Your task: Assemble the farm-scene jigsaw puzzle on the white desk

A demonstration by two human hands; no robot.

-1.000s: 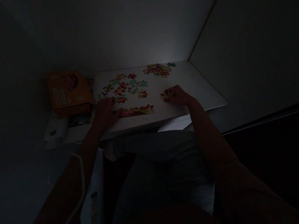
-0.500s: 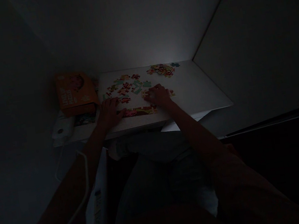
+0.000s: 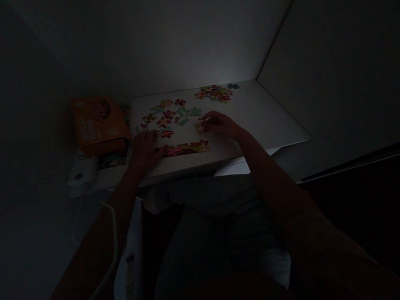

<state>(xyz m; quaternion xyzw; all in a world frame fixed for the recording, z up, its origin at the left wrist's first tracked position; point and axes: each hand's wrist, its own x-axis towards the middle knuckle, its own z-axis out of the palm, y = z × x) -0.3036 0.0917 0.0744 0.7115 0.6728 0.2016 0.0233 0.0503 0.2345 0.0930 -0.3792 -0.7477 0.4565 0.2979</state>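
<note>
Cardboard piece [image 3: 200, 127] is pinched in your right hand [image 3: 221, 126] just above the joined strip [image 3: 184, 148], which your left hand [image 3: 145, 149] presses flat on the worktop [image 3: 256, 121]. Dim light could mean a forced misfit, buckling it.

- Left hand [image 3: 146, 149] lies palm down with the fingers spread flat and pointing forward
- Left forearm runs back and down toward the lower left, wrist straight
- Right hand [image 3: 221, 124] is raised slightly, knuckles up, fingers curled and pinched toward the thumb at its left edge
- Right forearm stretches back toward the lower right, elbow bent near the body
</note>
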